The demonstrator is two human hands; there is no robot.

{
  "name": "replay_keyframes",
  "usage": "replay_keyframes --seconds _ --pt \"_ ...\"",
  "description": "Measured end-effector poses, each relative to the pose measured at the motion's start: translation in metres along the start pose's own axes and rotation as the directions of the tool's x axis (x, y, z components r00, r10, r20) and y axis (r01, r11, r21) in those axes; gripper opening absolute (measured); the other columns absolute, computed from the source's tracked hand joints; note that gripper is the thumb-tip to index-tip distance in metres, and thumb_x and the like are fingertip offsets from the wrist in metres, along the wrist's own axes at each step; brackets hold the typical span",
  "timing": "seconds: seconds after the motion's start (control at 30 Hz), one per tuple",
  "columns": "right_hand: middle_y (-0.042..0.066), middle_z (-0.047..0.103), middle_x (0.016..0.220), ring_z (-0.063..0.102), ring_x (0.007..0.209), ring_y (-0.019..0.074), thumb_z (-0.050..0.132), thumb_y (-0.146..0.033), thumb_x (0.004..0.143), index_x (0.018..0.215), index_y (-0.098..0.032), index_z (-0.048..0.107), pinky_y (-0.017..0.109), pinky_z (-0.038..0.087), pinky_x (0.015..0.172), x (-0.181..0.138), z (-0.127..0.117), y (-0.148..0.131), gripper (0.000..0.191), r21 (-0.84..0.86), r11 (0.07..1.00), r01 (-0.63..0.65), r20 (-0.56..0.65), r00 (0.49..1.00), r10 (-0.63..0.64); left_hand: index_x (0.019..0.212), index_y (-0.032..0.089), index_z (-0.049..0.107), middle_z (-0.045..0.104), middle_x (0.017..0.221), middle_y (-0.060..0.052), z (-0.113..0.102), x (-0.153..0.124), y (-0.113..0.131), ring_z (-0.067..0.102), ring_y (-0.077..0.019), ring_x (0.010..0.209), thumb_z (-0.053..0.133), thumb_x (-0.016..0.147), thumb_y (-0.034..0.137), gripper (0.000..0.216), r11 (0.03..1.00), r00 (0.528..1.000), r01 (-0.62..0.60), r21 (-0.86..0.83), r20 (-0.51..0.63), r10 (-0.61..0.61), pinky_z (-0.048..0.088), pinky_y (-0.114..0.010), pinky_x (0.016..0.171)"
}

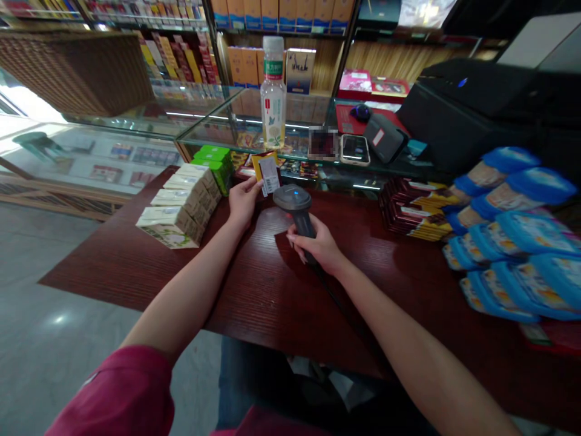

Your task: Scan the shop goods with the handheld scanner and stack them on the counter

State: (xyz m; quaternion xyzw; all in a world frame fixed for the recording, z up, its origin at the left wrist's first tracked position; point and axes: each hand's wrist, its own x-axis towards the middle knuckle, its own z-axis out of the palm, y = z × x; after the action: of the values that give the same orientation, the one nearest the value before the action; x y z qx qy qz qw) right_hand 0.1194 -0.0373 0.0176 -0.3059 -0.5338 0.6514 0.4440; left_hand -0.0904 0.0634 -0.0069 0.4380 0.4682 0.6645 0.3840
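Note:
My left hand (pixel 244 203) pinches the lower left side of a small flat yellow and dark red packet (pixel 267 170), held upright above the desk with a white barcode label turned toward me. Wrapped in the fingers of my right hand (pixel 316 242) is the handle of a grey barcode scanner (pixel 294 203). The scanner's head is close to the packet's lower right edge, not touching it as far as I can see. A cable runs from the handle down over the dark wooden desk (pixel 267 284).
Cream boxes (pixel 170 221) and green boxes (pixel 213 158) stand left. A tall bottle (pixel 273 109) and a phone (pixel 355 149) rest on the glass counter behind. To the right are stacked dark red and yellow packets (pixel 413 212) and several blue-lidded tubs (pixel 512 266).

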Motion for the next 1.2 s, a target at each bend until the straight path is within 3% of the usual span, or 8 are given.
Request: replay_keyframes --seconds 0.23,0.4,0.5,0.7,0.9,0.97,1.07,1.2 --pt "-0.006 0.068 0.079 0.052 0.04 0.0059 0.086 -0.036 0.077 0.117 -0.02 0.06 0.02 0.042 0.034 0.0 -0.002 0.002 0.05 0.007 0.999 0.035 -0.032 0.999 -0.035 0.114 0.012 0.08 0.082 0.108 -0.011 -0.001 0.004 -0.001 0.077 -0.0238 0.094 0.085 0.076 0.046 0.051 0.999 0.999 0.028 0.041 0.026 -0.029 0.063 -0.034 0.084" --pt "-0.009 0.065 0.069 0.05 0.037 0.0077 0.087 -0.04 0.07 0.115 -0.021 0.056 0.021 0.039 0.033 -0.013 -0.014 0.001 0.058 0.139 0.989 0.05 -0.248 0.969 -0.014 0.116 0.012 0.08 0.08 0.119 -0.012 -0.002 -0.004 0.006 0.075 -0.0327 0.113 0.082 0.078 0.046 0.051 0.96 0.989 -0.121 0.253 0.119 0.093 0.058 -0.045 0.104" --pt "-0.012 0.058 0.06 0.049 0.036 0.0093 0.085 -0.042 0.067 0.116 -0.022 0.054 0.021 0.038 0.033 -0.038 -0.032 -0.006 0.061 0.22 0.972 0.082 -0.398 0.917 0.013 0.123 0.016 0.078 0.081 0.12 -0.009 0.011 -0.024 0.018 0.075 -0.0311 0.117 0.078 0.083 0.04 0.046 0.88 0.953 -0.266 0.395 0.246 0.177 0.056 -0.044 0.109" --pt "-0.011 0.058 0.063 0.052 0.039 0.0097 0.084 -0.039 0.066 0.108 -0.022 0.055 0.022 0.041 0.037 -0.123 -0.075 -0.026 0.054 0.293 0.944 0.153 -0.614 0.787 0.063 0.123 0.027 0.077 0.081 0.12 -0.003 0.086 -0.082 0.041 0.079 -0.0224 0.106 0.064 0.098 0.032 0.029 0.701 0.766 -0.592 0.398 0.55 0.334 0.061 -0.032 0.097" --pt "-0.008 0.061 0.063 0.054 0.043 0.0099 0.086 -0.037 0.065 0.111 -0.019 0.058 0.021 0.042 0.041 -0.184 -0.092 -0.042 0.056 0.314 0.941 0.124 -0.665 0.737 0.125 0.13 0.027 0.075 0.076 0.131 -0.006 0.203 -0.113 0.059 0.075 -0.0223 0.118 0.059 0.103 0.02 0.032 0.293 0.383 -0.916 0.272 0.81 0.444 0.059 -0.033 0.1" --pt "-0.008 0.062 0.064 0.055 0.043 0.0104 0.086 -0.038 0.064 0.112 -0.019 0.058 0.021 0.042 0.041 -0.194 -0.095 -0.043 0.058 0.319 0.941 0.116 -0.669 0.731 0.136 0.131 0.024 0.074 0.074 0.134 -0.008 0.233 -0.118 0.058 0.072 -0.0236 0.124 0.058 0.102 0.014 0.035 0.218 0.308 -0.947 0.237 0.862 0.402 0.057 -0.035 0.104" --pt "-0.007 0.064 0.066 0.055 0.044 0.0107 0.086 -0.038 0.064 0.113 -0.02 0.058 0.021 0.044 0.042 -0.203 -0.099 -0.044 0.06 0.328 0.936 0.125 -0.668 0.732 0.136 0.133 0.019 0.072 0.073 0.136 -0.011 0.262 -0.126 0.052 0.071 -0.0272 0.126 0.058 0.101 0.011 0.036 0.156 0.292 -0.954 0.256 0.912 0.288 0.058 -0.038 0.104" --pt "-0.006 0.065 0.068 0.056 0.046 0.0105 0.086 -0.038 0.066 0.112 -0.02 0.058 0.022 0.045 0.044 -0.205 -0.103 -0.044 0.057 0.329 0.935 0.137 -0.656 0.745 0.122 0.137 0.02 0.07 0.071 0.138 -0.015 0.276 -0.131 0.041 0.071 -0.0304 0.125 0.054 0.102 0.011 0.04 0.161 0.391 -0.918 0.363 0.899 0.2 0.059 -0.041 0.101"
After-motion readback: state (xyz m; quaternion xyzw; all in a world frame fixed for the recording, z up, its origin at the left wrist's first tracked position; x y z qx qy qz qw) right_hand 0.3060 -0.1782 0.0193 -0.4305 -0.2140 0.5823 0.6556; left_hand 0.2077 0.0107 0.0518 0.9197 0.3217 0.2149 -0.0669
